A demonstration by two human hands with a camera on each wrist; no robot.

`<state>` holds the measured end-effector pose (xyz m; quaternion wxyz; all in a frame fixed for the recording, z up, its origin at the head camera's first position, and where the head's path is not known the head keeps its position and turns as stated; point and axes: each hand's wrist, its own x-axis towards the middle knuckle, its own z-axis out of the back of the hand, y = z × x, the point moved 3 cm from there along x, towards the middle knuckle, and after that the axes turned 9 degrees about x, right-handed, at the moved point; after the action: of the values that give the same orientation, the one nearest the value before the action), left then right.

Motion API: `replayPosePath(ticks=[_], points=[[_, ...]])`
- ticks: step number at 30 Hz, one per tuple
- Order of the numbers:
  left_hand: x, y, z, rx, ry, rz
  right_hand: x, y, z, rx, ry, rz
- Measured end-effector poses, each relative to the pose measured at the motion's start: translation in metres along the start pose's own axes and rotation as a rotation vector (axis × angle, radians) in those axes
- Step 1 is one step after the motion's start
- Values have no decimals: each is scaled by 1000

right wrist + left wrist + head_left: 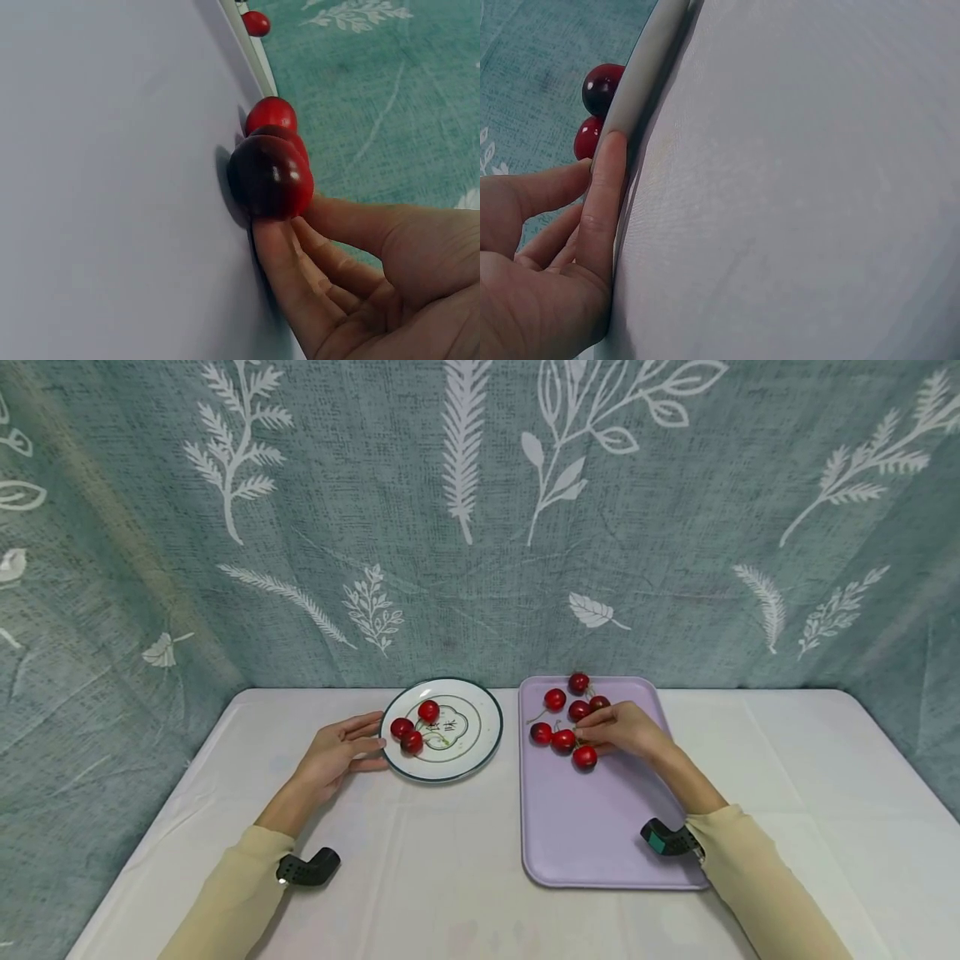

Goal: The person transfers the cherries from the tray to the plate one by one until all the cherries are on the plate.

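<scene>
On the left a white plate (468, 760) with a dark green rim carries three red cherries (412, 742) with stems. My left hand (337, 752) touches the plate's left rim with extended fingers (607, 172), the thumb lying along its outer side. Several more cherries (541, 732) lie at the far end of a lilac tray (577, 827). Over that tray, my right hand (622, 731) has thumb and fingertips together at the stem end of the nearest cherry (585, 757). The same dark red cherry (270, 176) hides the fingertips in the right wrist view.
A white cloth covers the table (420, 860). Behind it hangs a grey-green curtain (480, 610) with white leaf prints, close to the far edges of plate and tray. Black bands with cameras (307, 867) sit on both wrists.
</scene>
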<state>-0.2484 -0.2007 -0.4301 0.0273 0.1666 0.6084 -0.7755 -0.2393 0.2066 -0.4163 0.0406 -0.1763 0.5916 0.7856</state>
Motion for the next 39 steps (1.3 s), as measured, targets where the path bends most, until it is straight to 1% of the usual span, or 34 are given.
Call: replayPosePath(ticks=[11,17,27,33,39], points=[[0,-1,-1,-3,-9,14,2,1,-8,18,7,-18],[2,2,-1,1,-14,18,2,0,-11,24,12,-5],[1,3,0,-7,-11,3,1,0,-11,28,22,-5],[0,1,-1,-12,-9,3,-2,2,-11,96,47,-3],[-1,-1,-1,1,-16,1,-5,6,-9,169,53,8]])
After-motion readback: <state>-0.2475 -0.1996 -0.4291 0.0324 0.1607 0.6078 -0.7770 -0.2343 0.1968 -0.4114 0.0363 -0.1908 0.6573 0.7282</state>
